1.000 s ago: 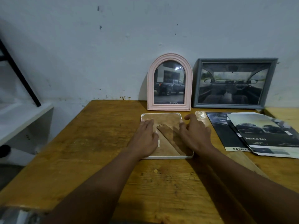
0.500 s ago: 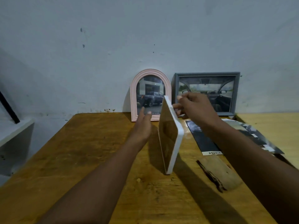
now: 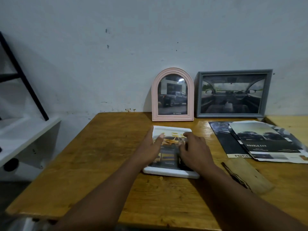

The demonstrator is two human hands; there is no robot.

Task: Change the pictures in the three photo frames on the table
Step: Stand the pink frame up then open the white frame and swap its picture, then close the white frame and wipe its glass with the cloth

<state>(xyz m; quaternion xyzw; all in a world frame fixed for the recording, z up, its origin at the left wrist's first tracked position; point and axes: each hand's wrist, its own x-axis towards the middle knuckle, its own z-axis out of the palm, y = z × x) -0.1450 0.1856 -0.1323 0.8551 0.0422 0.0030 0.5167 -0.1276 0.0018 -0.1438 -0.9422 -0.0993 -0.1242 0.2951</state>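
A white frame (image 3: 171, 172) with rounded corners lies flat and face up on the wooden table (image 3: 100, 155), where 0.5 s ago it stood on edge between the person's hands and 1 s ago it lay face down with its brown backing showing. The left hand (image 3: 152, 148) rests at the frame's left edge, fingers extended and loosely together, thumb on the glass; the right hand (image 3: 194, 151) lies spread, palm down, over the picture, gripping nothing. The print under the glass shows a yellow vehicle above darker bands of small text, partly hidden by the hands. Behind it, leaning against the pale, scuffed wall (image 3: 150, 39), stand 2 more frames: an arched pink frame (image 3: 172, 74) with ridged moulding holding a dark pickup truck photo, and just to its right a rectangular grey frame (image 3: 233, 72) holding a car interior view. Glossy brochures (image 3: 266, 140) lettered "DOUBLE CAB" lie overlapped on the right of the table, well apart from the white frame. Nearer the person, a flat brown board (image 3: 248, 175) with a dark edge lies at an angle. The table's varnished top is worn and grainy. A white shelf (image 3: 25, 130) stands at left.
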